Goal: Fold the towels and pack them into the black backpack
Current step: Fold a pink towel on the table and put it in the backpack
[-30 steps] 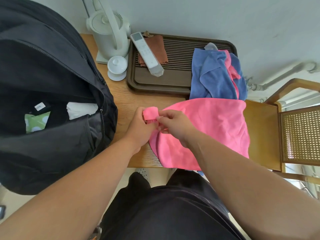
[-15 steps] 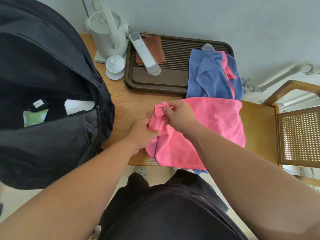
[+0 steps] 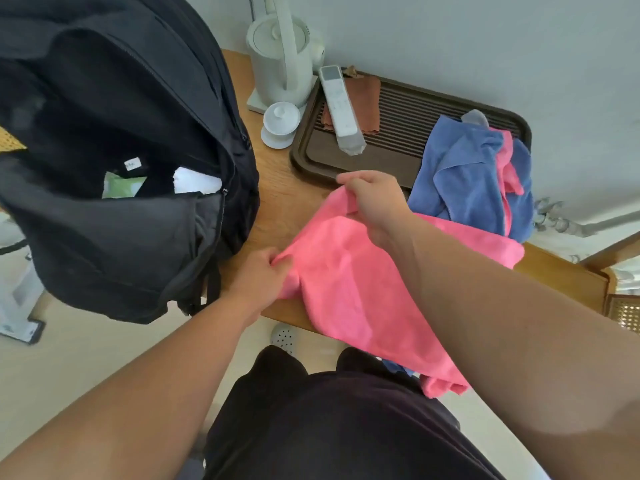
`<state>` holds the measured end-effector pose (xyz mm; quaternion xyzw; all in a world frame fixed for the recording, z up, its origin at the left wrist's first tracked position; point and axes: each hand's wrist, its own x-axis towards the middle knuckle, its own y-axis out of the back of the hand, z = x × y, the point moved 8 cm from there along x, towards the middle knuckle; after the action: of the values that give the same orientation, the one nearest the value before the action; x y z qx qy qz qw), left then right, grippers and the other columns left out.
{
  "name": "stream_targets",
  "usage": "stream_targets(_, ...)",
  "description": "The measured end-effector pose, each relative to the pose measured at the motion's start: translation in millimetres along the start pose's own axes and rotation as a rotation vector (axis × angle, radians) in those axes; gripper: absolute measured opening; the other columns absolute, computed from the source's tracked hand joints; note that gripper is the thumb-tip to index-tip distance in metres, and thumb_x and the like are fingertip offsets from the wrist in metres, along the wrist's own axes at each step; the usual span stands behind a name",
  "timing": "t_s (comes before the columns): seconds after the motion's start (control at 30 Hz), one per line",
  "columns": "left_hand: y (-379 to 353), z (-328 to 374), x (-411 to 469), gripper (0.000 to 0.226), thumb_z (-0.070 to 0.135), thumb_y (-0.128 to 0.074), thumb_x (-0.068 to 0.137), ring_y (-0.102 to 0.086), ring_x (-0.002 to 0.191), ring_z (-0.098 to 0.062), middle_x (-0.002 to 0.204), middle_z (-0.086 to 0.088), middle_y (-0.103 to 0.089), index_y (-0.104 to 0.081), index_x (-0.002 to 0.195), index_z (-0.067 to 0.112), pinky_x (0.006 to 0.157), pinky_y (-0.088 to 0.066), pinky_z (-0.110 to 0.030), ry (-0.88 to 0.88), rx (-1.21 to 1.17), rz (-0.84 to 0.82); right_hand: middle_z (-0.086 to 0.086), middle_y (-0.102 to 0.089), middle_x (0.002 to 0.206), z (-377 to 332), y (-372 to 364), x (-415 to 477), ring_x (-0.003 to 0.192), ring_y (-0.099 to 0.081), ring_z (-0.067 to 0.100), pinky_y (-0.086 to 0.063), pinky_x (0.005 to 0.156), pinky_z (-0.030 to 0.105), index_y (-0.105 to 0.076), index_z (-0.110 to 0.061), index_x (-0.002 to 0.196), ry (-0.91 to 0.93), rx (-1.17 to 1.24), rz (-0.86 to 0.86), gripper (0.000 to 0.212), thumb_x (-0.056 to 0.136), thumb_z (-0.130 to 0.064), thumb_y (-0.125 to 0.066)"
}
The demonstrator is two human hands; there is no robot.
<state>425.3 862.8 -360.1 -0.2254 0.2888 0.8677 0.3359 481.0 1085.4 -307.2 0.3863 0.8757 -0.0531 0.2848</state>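
Observation:
A pink towel [image 3: 349,289] lies across the wooden table's [image 3: 284,202] front edge, and its lower end hangs down toward my lap. My left hand [image 3: 261,271] pinches the towel's near left edge. My right hand [image 3: 375,197] grips its far corner, lifted a little above the table. The black backpack [image 3: 114,161] stands open on the left, with a white item and a green packet inside. A blue towel [image 3: 474,171] with a pink one tucked in it is heaped on the right end of the tray.
A dark brown slatted tray [image 3: 401,116] sits at the back with a white remote [image 3: 341,109] and a brown cloth [image 3: 367,98]. A white kettle [image 3: 284,60] and a small lidded cup [image 3: 280,123] stand beside it. A wooden chair [image 3: 620,292] is at the right.
My hands were close together on one corner of the pink towel; they have drawn apart, the right hand away from me and the left hand toward me, stretching the edge. The view shifted right.

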Motion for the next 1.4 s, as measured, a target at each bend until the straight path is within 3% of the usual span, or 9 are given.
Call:
stream_targets(0.13, 6.8, -13.1, 1.9, 0.011, 0.014, -0.062, 0.087, -0.061, 0.089, -0.021, 0.095, -0.003, -0.063, -0.056, 0.093, 0.02, 0.076, -0.051, -0.036, 0.046, 0.101, 0.007, 0.009, -0.069, 0.105, -5.6, -16.1, 9.8, 0.097, -0.067, 0.023, -0.063, 0.076, 0.035, -0.073, -0.015, 0.106, -0.013, 0.005, -0.035, 0.029, 0.086, 0.0, -0.057)
stream_targets(0.27, 0.0, -36.7, 0.6, 0.023, 0.02, -0.071, 0.087, -0.061, 0.087, -0.016, 0.096, 0.003, -0.064, -0.057, 0.105, 0.021, 0.069, -0.05, -0.03, 0.125, 0.198, -0.108, 0.003, -0.059, 0.097, 3.7, -23.5, 14.1, 0.088, -0.063, 0.017, -0.062, 0.077, 0.031, -0.063, -0.009, 0.129, -0.04, -0.034, -0.031, 0.045, 0.089, 0.009, -0.054)
stream_targets(0.37, 9.8, -47.9, 1.0, 0.017, 0.027, -0.058, 0.093, -0.06, 0.077, -0.023, 0.084, -0.004, -0.064, -0.065, 0.096, 0.012, 0.06, -0.042, -0.03, 0.159, 0.254, -0.035, 0.005, -0.06, 0.103, 17.3, -24.0, 20.9, 0.086, -0.059, 0.018, -0.059, 0.072, 0.026, -0.061, -0.01, 0.133, -0.088, -0.081, -0.017, 0.049, 0.091, 0.012, -0.049)
stream_targets(0.53, 29.7, -30.9, -1.2, 0.013, 0.014, -0.056, 0.088, -0.049, 0.064, -0.023, 0.07, -0.006, -0.057, -0.061, 0.078, 0.01, 0.055, -0.036, -0.031, 0.025, 0.23, 0.046, 0.008, -0.063, 0.118, 26.2, -25.8, 31.0, 0.101, -0.063, 0.022, -0.058, 0.09, 0.036, -0.065, -0.016, 0.131, -0.11, -0.212, -0.027, 0.057, 0.086, 0.015, -0.049)
stream_targets(0.67, 38.2, -9.0, -5.7, 0.025, 0.013, -0.056, 0.084, -0.048, 0.063, -0.027, 0.068, -0.003, -0.048, -0.037, 0.068, 0.015, 0.054, -0.033, -0.033, -0.153, 0.708, 0.08, 0.012, -0.066, 0.113, 23.5, -39.8, 34.3, 0.087, -0.062, 0.02, -0.053, 0.073, 0.026, -0.066, -0.015, 0.13, -0.096, -0.234, -0.058, 0.056, 0.083, 0.013, -0.05)
stream_targets(0.77, 37.0, -3.7, -7.6, 0.024, 0.01, -0.052, 0.087, -0.054, 0.072, -0.03, 0.078, -0.005, -0.053, -0.036, 0.074, 0.022, 0.058, -0.038, -0.036, -0.158, 0.835, 0.074, 0.011, -0.066, 0.095, 23.3, -53.1, 29.3, 0.071, -0.058, 0.018, -0.046, 0.057, 0.023, -0.063, -0.011, 0.133, -0.093, -0.265, -0.119, 0.057, 0.082, 0.013, -0.052)
stream_targets(1.07, 11.2, -20.6, -6.3, 0.016, 0.012, -0.061, 0.083, -0.059, 0.064, -0.02, 0.07, 0.002, -0.061, -0.054, 0.072, 0.021, 0.052, -0.047, -0.034, -0.112, 0.624, -0.083, 0.004, -0.071, 0.089, 24.4, -9.8, 17.9, 0.061, -0.055, 0.008, -0.039, 0.048, 0.017, -0.077, -0.011, 0.103, -0.067, -0.247, -0.002, 0.034, 0.086, 0.007, -0.053)
stream_targets(1.2, -32.5, -7.8, -20.2, 0.018, 0.002, -0.066, 0.082, -0.057, 0.046, -0.013, 0.059, 0.005, -0.058, -0.056, 0.073, 0.015, 0.047, -0.047, -0.03, -0.155, 0.382, -0.315, -0.002, -0.065, 0.07, 26.1, 41.5, 12.6, 0.049, -0.048, 0.007, -0.037, 0.043, 0.017, -0.077, -0.01, 0.097, -0.056, -0.2, 0.079, 0.032, 0.085, 0.006, -0.052)
stream_targets(1.4, -106.6, 28.1, -49.2, 0.021, -0.004, -0.067, 0.082, -0.056, 0.047, -0.013, 0.057, 0.002, -0.059, -0.058, 0.075, 0.014, 0.05, -0.05, -0.03, -0.181, 0.272, -0.558, -0.004, -0.071, 0.082, 24.7, 100.0, 0.0, 0.056, -0.049, 0.006, -0.041, 0.051, 0.018, -0.078, -0.013, 0.091, -0.013, -0.236, 0.053, 0.031, 0.082, 0.004, -0.054)
